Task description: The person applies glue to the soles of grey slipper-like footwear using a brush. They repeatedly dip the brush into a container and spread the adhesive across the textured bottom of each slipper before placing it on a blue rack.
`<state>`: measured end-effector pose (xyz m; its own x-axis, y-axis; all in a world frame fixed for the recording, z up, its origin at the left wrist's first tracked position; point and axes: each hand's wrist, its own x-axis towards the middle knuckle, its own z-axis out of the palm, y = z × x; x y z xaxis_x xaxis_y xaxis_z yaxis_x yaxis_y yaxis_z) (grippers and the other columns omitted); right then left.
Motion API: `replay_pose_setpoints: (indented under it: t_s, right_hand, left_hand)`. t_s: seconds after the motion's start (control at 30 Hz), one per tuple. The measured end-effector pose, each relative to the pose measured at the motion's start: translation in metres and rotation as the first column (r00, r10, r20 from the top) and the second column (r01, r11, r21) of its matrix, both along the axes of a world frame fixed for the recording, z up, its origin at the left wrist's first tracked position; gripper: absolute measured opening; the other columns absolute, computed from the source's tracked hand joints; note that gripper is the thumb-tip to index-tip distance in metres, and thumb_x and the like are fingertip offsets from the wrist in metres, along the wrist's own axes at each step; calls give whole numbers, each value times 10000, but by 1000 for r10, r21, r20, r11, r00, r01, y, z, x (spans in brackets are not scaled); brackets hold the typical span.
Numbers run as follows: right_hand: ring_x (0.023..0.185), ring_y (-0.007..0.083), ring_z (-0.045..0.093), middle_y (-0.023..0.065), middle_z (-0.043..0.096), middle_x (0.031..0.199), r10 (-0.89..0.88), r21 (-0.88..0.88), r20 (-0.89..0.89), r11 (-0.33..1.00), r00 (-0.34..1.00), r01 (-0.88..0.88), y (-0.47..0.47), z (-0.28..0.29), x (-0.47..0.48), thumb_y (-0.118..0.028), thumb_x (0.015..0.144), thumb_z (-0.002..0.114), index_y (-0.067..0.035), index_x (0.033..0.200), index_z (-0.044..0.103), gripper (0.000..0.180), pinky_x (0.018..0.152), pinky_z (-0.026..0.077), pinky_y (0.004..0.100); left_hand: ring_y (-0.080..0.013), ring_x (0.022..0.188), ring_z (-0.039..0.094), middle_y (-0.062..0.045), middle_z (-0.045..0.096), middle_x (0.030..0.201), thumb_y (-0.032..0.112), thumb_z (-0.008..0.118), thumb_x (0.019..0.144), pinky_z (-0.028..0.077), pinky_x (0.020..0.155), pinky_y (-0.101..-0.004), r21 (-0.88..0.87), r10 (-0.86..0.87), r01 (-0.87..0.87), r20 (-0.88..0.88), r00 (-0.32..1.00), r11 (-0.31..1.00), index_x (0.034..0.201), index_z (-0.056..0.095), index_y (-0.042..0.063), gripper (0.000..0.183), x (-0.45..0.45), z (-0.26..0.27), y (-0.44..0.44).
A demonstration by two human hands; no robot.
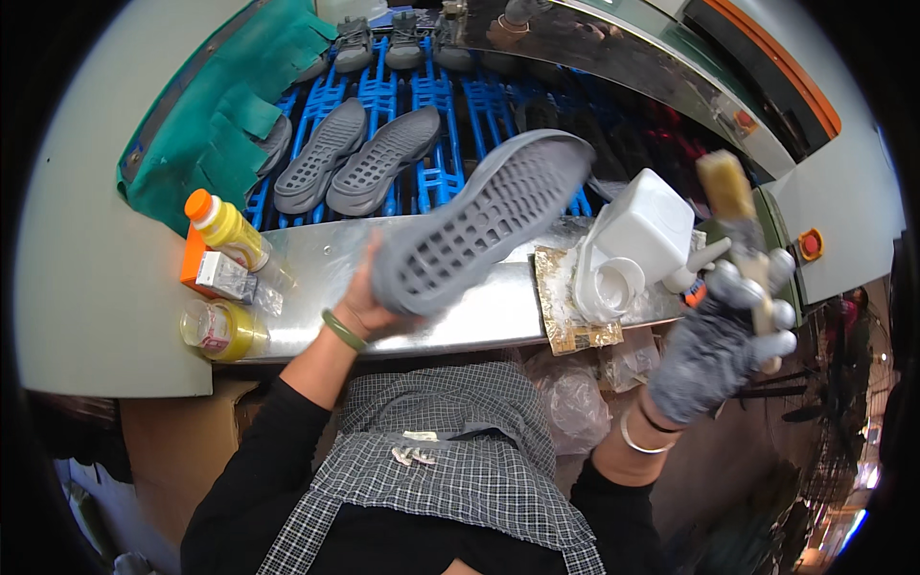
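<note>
My bare left hand [363, 295] grips the heel end of a grey shoe sole [481, 223], holding it tilted above the metal ledge with its waffle-patterned cavity facing me. Its toe end points up and to the right. In a grey glove with pale fingertips, my right hand [719, 338] is closed around the wooden handle of a brush [729, 190], bristles upward. Left of that hand, a white plastic container [640, 226] with a cut-open cup part rests on a stained piece of cardboard [564, 316]. A small nozzle bottle [693, 277] is partly hidden behind the glove.
Two grey soles [320, 158] [384, 162] lie on the blue slatted conveyor [438, 169], grey shoes [404, 43] behind them. Green strip curtain [208, 122] hangs at left. Yellow bottle [230, 230], small boxes [223, 273] and yellow jar [223, 327] stand on the metal ledge [460, 323]. Red button [811, 244] at right.
</note>
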<state>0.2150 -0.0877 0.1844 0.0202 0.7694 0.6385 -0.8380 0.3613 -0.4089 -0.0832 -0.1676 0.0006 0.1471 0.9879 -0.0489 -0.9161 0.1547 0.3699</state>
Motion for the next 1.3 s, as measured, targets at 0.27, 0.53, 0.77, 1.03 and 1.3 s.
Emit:
replay_pose_setpoints:
  t_s: [0.27,0.53,0.77,1.03,1.3]
  right_hand:
    - [858,170,688,143,699,1100,-436,62,744,800,507,597,29,-41,74,-349,1038,547,-4,1137,669,379,755,570,301]
    - [782,137,696,77,717,985,-235,183,970,868,57,462,82,-136,98,-187,991,657,22,1074,684,227,695,573,267]
    - [723,162,710,102,732,963,-281,-262,770,680,573,685,48,-93,92,-260,1012,611,59,1036,668,325,664,604,265]
    - [948,248,680,117,660,1187,296,-700,159,707,942,-104,41,-149,13,-210,995,630,-38,1335,517,398,850,624,434]
    - [913,285,738,195,690,1127,438,-650,392,754,809,-94,22,-182,-105,-207,1028,581,32,1210,581,301,804,647,375]
  left_hand:
    - [-439,1440,339,-189,339,1584,916,189,826,260,1121,-751,23,54,-67,358,932,998,1588,243,146,1085,82,-45,-29]
    - [-648,1338,324,-270,333,1539,937,219,804,401,915,-828,-78,79,-55,344,936,995,1592,219,171,1099,80,-58,-82]
    - [-521,1144,542,-255,471,1388,734,461,870,572,742,-631,-236,250,-164,408,878,958,1496,400,106,889,87,-46,-94]
    - [-503,1119,612,-276,528,1332,712,426,900,618,761,-579,-249,192,-127,257,947,960,1479,415,65,868,90,-47,-91]
    - [-508,1143,603,-275,520,1366,718,357,935,615,780,-575,-271,205,-138,236,950,952,1496,381,60,865,92,-45,-92]
